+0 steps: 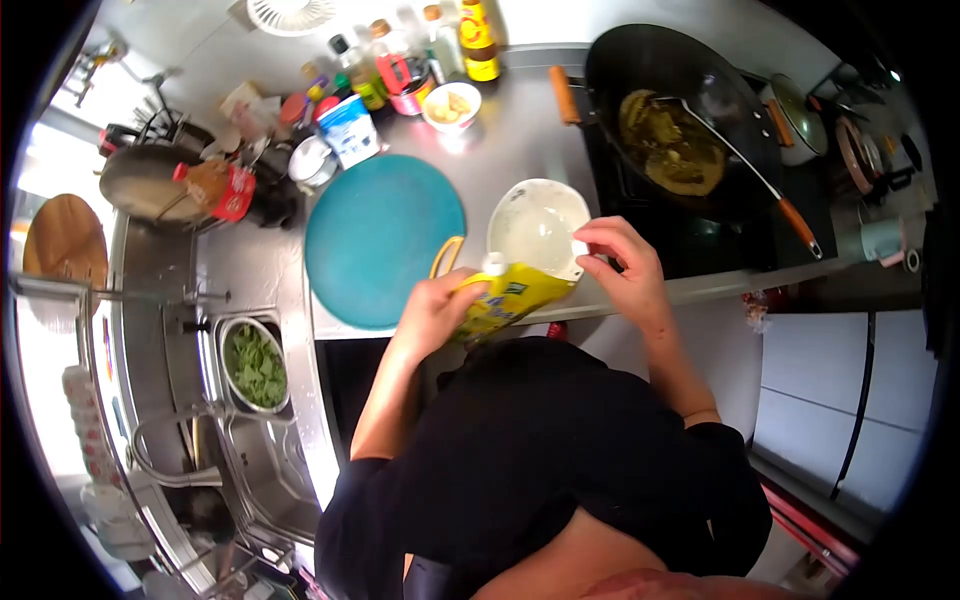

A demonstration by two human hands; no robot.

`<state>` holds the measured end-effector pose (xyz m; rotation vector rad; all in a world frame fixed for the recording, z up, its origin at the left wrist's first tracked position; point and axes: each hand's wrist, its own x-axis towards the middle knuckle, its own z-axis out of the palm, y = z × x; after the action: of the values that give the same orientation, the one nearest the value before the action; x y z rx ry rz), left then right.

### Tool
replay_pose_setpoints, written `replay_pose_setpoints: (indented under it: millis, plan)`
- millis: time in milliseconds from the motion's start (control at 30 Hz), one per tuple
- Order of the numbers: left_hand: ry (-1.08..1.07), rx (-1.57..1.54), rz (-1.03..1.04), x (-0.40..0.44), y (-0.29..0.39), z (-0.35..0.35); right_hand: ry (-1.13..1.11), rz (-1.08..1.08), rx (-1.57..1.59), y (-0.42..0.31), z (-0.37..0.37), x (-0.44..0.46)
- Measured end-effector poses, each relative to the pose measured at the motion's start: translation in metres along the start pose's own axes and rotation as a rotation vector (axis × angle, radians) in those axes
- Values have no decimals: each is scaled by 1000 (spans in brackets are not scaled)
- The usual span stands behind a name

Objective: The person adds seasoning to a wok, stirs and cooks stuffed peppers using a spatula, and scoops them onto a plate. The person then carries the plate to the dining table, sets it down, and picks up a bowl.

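My left hand (433,312) is closed around a yellow spouted pouch (515,298) with a white spout at its top left corner. Between the thumb and fingers of my right hand (628,262) is a small white cap (579,247). A white bowl (538,222) stands on the counter just beyond the pouch, close to my right fingers; its inside looks pale, and I cannot tell what, if anything, is in it. Left of the bowl lies a round teal cutting board (385,240) with a yellow loop handle near my left hand.
A black wok (735,110) with brownish food and a ladle (745,160) sits on the stove at right. Several bottles and a small bowl (451,107) line the back wall. Leafy greens (257,367) fill a colander by the sink (265,465) at left.
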<state>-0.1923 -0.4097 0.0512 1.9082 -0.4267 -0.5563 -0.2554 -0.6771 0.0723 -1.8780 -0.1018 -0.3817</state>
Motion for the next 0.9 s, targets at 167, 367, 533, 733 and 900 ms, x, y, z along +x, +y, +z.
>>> replay_pose_setpoints:
  millis: [167,367,533,733,900]
  plan:
    - [-100,120,73,4,19,-9,-357,-123,8,-36,27,37]
    - [-48,299,128,-10,15,-35,-594,-305,-96,-58,50,66]
    - [40,311,171,-25,2,-54,-760,-406,-195,-65,85,85]
    - [159,408,164,-43,-13,-80,-853,-583,-777,-83,131,103]
    - [263,213,154,-57,-36,-103,-718,-756,-311,-90,169,112]
